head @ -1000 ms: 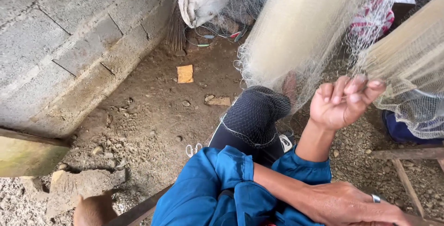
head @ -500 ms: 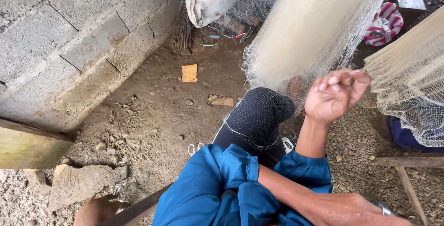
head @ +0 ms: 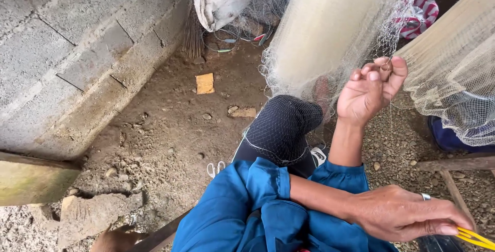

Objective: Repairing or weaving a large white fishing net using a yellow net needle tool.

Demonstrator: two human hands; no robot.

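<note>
Netting (head: 330,30), pale and fine, hangs above the bent knee (head: 283,126), its lower edge pinched in the raised left hand (head: 372,91), while the right hand (head: 407,213) grips a yellow tool (head: 474,237) over open dirt floor (head: 170,128).

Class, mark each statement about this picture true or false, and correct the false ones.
1. The right hand is raised, pinching the pale net. True.
2. The left hand holds a red tool. False: it holds a yellow tool.
3. The left hand wears a ring. True.
4. The wall is made of wooden planks. False: it is a grey block wall.
5. The person's sleeves are green. False: the sleeves are blue.
</note>
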